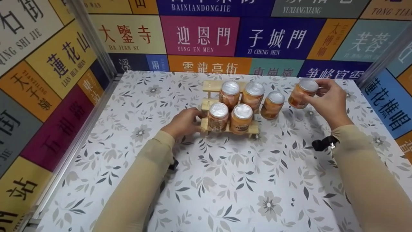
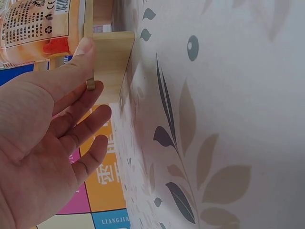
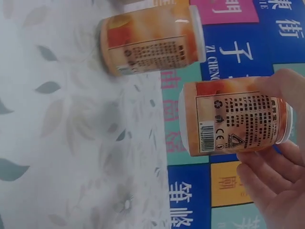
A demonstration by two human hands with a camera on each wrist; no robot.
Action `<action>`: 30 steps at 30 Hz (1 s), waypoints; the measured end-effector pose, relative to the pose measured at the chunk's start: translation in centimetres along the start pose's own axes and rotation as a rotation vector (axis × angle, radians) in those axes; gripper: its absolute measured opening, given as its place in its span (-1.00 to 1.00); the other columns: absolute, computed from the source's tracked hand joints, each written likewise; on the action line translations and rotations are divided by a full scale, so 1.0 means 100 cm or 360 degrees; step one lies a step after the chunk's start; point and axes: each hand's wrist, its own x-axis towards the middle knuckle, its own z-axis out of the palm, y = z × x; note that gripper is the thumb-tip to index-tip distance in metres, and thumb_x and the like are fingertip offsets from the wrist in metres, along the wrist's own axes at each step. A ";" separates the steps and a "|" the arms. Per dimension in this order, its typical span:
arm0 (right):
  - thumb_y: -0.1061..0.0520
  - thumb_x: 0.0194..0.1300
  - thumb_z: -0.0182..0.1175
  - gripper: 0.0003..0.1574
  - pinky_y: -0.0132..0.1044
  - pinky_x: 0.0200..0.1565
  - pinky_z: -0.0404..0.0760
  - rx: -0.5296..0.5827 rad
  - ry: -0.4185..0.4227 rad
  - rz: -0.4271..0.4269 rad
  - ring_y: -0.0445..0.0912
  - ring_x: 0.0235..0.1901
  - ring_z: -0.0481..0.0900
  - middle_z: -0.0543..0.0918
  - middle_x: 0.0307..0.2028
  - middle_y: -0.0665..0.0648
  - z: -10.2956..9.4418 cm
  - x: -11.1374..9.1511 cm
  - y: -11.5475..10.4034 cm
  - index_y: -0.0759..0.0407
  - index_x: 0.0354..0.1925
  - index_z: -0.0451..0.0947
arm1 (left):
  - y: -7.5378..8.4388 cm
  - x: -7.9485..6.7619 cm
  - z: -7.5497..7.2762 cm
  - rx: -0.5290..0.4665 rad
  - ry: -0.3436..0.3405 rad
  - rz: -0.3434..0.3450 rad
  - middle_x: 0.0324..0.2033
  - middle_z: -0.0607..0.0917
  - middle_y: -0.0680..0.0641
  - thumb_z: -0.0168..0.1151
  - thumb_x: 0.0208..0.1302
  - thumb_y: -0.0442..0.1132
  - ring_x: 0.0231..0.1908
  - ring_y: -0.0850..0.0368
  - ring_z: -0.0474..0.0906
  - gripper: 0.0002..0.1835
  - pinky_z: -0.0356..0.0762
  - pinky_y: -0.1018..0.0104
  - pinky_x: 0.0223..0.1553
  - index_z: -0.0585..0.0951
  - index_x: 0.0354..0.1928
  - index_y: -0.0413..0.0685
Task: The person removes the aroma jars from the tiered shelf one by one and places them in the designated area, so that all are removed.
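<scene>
A stepped wooden rack [image 1: 254, 128] on the table bears several silver-lidded jars, including a front-left jar [image 1: 218, 117] and a front-right jar [image 1: 241, 120]. My left hand [image 1: 185, 123] is at the rack's left side. In the left wrist view, its thumb and forefinger pinch the end of a wooden slat [image 2: 114, 52], while the other fingers hang free. My right hand [image 1: 331, 102] grips an orange-labelled jar [image 3: 236, 119] between thumb and fingers, upright and off the table. Between that jar and the rack, another jar [image 1: 272, 105] stands on the table.
A white cloth [image 1: 206, 180] with grey leaves and flowers covers the table. Colourful panels [image 1: 199, 35] with printed place names rise behind it and along both sides. A metal frame post [image 1: 96, 38] stands at the back left corner.
</scene>
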 end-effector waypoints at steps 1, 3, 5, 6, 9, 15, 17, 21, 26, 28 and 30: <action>-0.27 0.08 0.54 0.01 -0.12 0.31 0.56 -0.0009 -0.0011 0.0000 -0.03 0.22 0.58 0.58 0.28 0.22 0.001 0.000 0.003 0.09 0.37 0.43 | 0.000 0.000 0.000 0.0000 0.0001 0.0001 0.07 0.69 0.01 0.59 0.08 -0.18 0.01 -0.03 0.59 -0.45 0.56 0.10 0.05 0.69 0.17 0.01; -0.28 0.08 0.54 0.03 -0.08 0.32 0.55 -0.0029 -0.0044 0.0009 0.02 0.24 0.57 0.57 0.29 0.25 0.002 -0.001 0.008 0.11 0.37 0.41 | 0.001 0.001 0.000 0.0001 0.0003 -0.0006 0.07 0.68 0.02 0.60 0.08 -0.17 -0.01 0.01 0.58 -0.45 0.56 0.11 0.06 0.69 0.17 0.01; -0.29 0.09 0.53 0.05 -0.05 0.33 0.55 -0.0050 -0.0076 0.0015 0.07 0.26 0.57 0.56 0.30 0.27 0.003 -0.001 0.012 0.13 0.38 0.39 | 0.002 0.002 -0.001 -0.0001 0.0004 -0.0018 0.06 0.68 0.02 0.60 0.08 -0.18 -0.02 0.03 0.57 -0.44 0.56 0.11 0.07 0.69 0.18 0.01; -0.29 0.09 0.52 0.06 -0.04 0.33 0.55 -0.0056 -0.0089 0.0016 0.09 0.26 0.57 0.56 0.30 0.28 0.004 -0.001 0.013 0.14 0.39 0.39 | 0.002 0.002 -0.002 0.0000 0.0005 -0.0024 0.06 0.68 0.03 0.60 0.08 -0.18 -0.02 0.04 0.57 -0.44 0.55 0.11 0.07 0.68 0.18 0.01; -0.28 0.08 0.54 0.08 -0.02 0.32 0.55 -0.0046 -0.0127 0.0020 0.14 0.27 0.56 0.55 0.30 0.30 0.008 -0.002 0.019 0.17 0.39 0.37 | 0.002 0.002 -0.002 0.0009 0.0006 -0.0032 0.07 0.68 0.03 0.60 0.08 -0.18 -0.01 0.03 0.57 -0.43 0.55 0.10 0.08 0.68 0.18 0.00; -0.27 0.05 0.57 0.13 0.03 0.35 0.52 -0.0010 -0.0216 0.0037 0.18 0.31 0.54 0.52 0.33 0.32 0.014 -0.006 0.031 0.20 0.39 0.33 | 0.002 0.000 -0.002 0.0017 -0.0001 -0.0028 0.08 0.68 0.02 0.60 0.07 -0.18 -0.01 0.02 0.57 -0.43 0.55 0.10 0.09 0.68 0.18 0.00; -0.29 0.04 0.57 0.16 0.04 0.36 0.51 -0.0013 -0.0252 0.0056 0.19 0.33 0.51 0.49 0.36 0.32 0.015 -0.007 0.034 0.19 0.41 0.32 | 0.002 0.000 -0.001 0.0017 -0.0002 -0.0029 0.08 0.67 0.01 0.60 0.07 -0.18 -0.01 0.02 0.57 -0.43 0.55 0.10 0.09 0.68 0.18 -0.01; -0.31 0.04 0.56 0.17 0.02 0.36 0.51 -0.0027 -0.0299 0.0071 0.17 0.33 0.52 0.48 0.37 0.30 0.017 -0.007 0.038 0.18 0.42 0.32 | 0.002 0.000 -0.002 0.0024 -0.0002 -0.0024 0.09 0.67 0.01 0.60 0.08 -0.16 0.00 0.02 0.56 -0.43 0.54 0.10 0.10 0.68 0.18 -0.01; -0.26 0.08 0.55 0.09 -0.04 0.32 0.56 -0.0031 -0.0314 0.0014 0.12 0.28 0.54 0.52 0.31 0.29 0.020 -0.008 0.042 0.19 0.39 0.35 | 0.000 0.000 -0.001 0.0054 -0.0008 0.0009 0.07 0.68 -0.01 0.60 0.09 -0.15 0.00 0.00 0.57 -0.44 0.55 0.08 0.09 0.69 0.17 -0.02; -0.26 0.09 0.55 0.09 -0.05 0.32 0.56 -0.0011 -0.0331 0.0014 0.12 0.29 0.54 0.51 0.32 0.28 0.021 -0.008 0.042 0.19 0.39 0.35 | 0.000 0.001 -0.002 0.0068 -0.0014 0.0023 0.06 0.69 -0.03 0.60 0.10 -0.15 0.00 -0.01 0.58 -0.45 0.56 0.08 0.07 0.69 0.17 -0.02; -0.26 0.08 0.56 0.10 -0.05 0.33 0.55 0.0017 -0.0352 0.0028 0.14 0.31 0.53 0.50 0.34 0.28 0.020 -0.007 0.043 0.19 0.40 0.33 | 0.000 0.001 -0.002 0.0081 -0.0019 0.0037 0.06 0.69 -0.05 0.59 0.11 -0.15 0.00 -0.03 0.58 -0.46 0.56 0.07 0.06 0.69 0.17 -0.03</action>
